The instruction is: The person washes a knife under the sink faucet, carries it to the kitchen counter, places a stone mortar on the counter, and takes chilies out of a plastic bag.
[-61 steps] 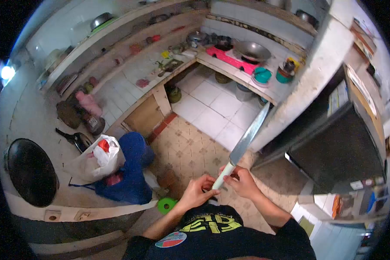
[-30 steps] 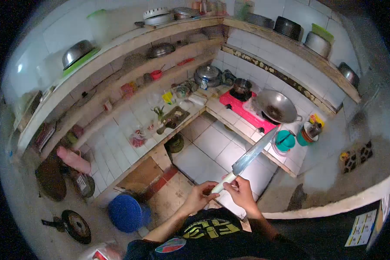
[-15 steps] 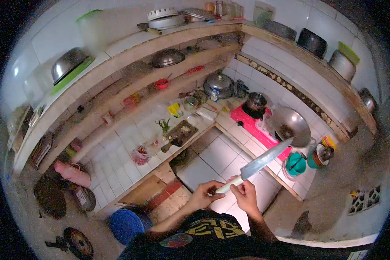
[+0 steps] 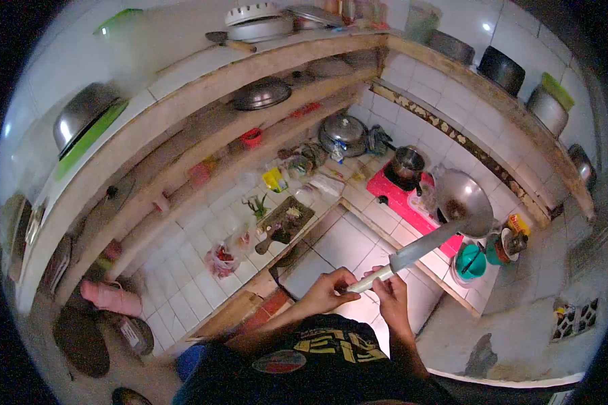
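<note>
A large knife (image 4: pixel 422 246) with a pale handle points up and to the right, its blade clear of the hands. My left hand (image 4: pixel 330 290) pinches the butt end of the handle. Closer to the blade, my right hand (image 4: pixel 389 289) has its fingers closed on the same handle. Beyond the blade tip, in the view, is a wok (image 4: pixel 467 196) beside the pink stove (image 4: pixel 402 202). On the tiled counter to the left lies a dark cutting board (image 4: pixel 287 226) with chopped pieces on it.
A plastic bag with red contents (image 4: pixel 223 260) and a yellow packet (image 4: pixel 274 179) are on the left counter. A lidded pot (image 4: pixel 343 135) stands in the corner. Near the right counter's end is a teal bowl (image 4: pixel 471 262). A pink flask (image 4: pixel 111 298) is at the far left.
The view has swung from the fridge and doorway side towards the counters and stove, which now appear nearer. Both hands still hold the knife, now tilted lower to the right.
</note>
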`<state>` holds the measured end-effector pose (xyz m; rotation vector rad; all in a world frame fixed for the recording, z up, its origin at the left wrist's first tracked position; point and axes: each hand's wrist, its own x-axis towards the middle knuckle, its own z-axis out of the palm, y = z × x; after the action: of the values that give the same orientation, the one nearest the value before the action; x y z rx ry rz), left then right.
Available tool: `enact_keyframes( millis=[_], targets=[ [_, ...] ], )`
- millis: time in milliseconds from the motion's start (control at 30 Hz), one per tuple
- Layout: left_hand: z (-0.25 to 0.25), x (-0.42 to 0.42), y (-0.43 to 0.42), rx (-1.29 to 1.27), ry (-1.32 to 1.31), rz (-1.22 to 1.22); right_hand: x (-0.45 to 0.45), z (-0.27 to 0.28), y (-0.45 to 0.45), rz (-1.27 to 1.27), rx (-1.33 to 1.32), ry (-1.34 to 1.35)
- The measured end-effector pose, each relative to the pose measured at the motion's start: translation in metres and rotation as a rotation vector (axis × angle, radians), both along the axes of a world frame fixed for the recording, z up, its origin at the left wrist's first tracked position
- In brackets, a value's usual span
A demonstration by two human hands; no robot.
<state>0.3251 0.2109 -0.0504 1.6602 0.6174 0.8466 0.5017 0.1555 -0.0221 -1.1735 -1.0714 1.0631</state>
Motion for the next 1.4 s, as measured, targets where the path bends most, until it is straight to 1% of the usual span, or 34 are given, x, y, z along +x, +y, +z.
enact_keyframes(
  millis=[67,133,200,233,267,333,567,633,767,833,867,933,967,1033,1100,1200,1333,1400],
  targets=[
    [-0.002,-0.006,0.009,-0.041,0.081,0.001,-0.005,-0.004,0.006,0.000,-0.015,0.000],
    [-0.006,-0.006,0.014,-0.063,0.040,-0.058,-0.009,0.003,0.008,0.019,-0.044,-0.064],
    [-0.007,-0.007,0.018,-0.106,-0.027,-0.095,-0.006,-0.002,0.009,-0.001,-0.021,-0.095],
    [0.001,-0.008,0.022,-0.065,0.060,-0.113,-0.006,0.000,0.010,0.003,-0.031,0.004],
    [-0.001,-0.008,0.025,-0.064,0.060,-0.134,-0.006,0.001,0.011,0.009,-0.039,0.105],
    [-0.006,-0.006,0.027,-0.104,0.143,-0.149,-0.003,0.001,0.011,-0.026,-0.037,0.127],
    [-0.002,0.010,0.032,-0.242,0.176,-0.315,0.006,0.003,0.000,-0.122,0.006,0.189],
    [-0.003,0.023,0.030,-0.076,0.142,-0.375,0.016,0.005,-0.007,-0.107,0.028,0.250],
    [0.001,0.039,0.026,-0.125,0.142,-0.445,0.031,0.011,-0.015,-0.133,0.026,0.219],
    [-0.002,0.050,0.023,-0.025,0.181,-0.456,0.040,0.009,-0.021,-0.097,0.021,0.206],
    [-0.002,0.057,0.019,-0.026,0.188,-0.475,0.044,0.009,-0.025,-0.116,0.022,0.212],
    [-0.003,0.074,0.008,-0.136,0.062,-0.478,0.052,0.010,-0.035,-0.133,0.022,0.271],
    [-0.004,0.084,0.003,-0.135,0.066,-0.493,0.059,0.010,-0.040,-0.140,0.001,0.231],
    [-0.005,0.105,-0.009,-0.246,0.001,-0.481,0.074,0.014,-0.053,-0.170,0.005,0.209],
    [0.001,0.124,-0.019,-0.228,0.041,-0.513,0.089,0.015,-0.066,-0.212,0.021,0.154],
    [0.006,0.153,-0.038,-0.211,0.081,-0.532,0.114,0.019,-0.087,-0.211,-0.023,0.153],
    [0.016,0.185,-0.056,-0.192,0.098,-0.537,0.140,0.020,-0.106,-0.237,0.012,0.154],
    [0.012,0.196,-0.061,-0.212,0.120,-0.540,0.151,0.015,-0.111,-0.259,0.004,0.174]
  ],
)
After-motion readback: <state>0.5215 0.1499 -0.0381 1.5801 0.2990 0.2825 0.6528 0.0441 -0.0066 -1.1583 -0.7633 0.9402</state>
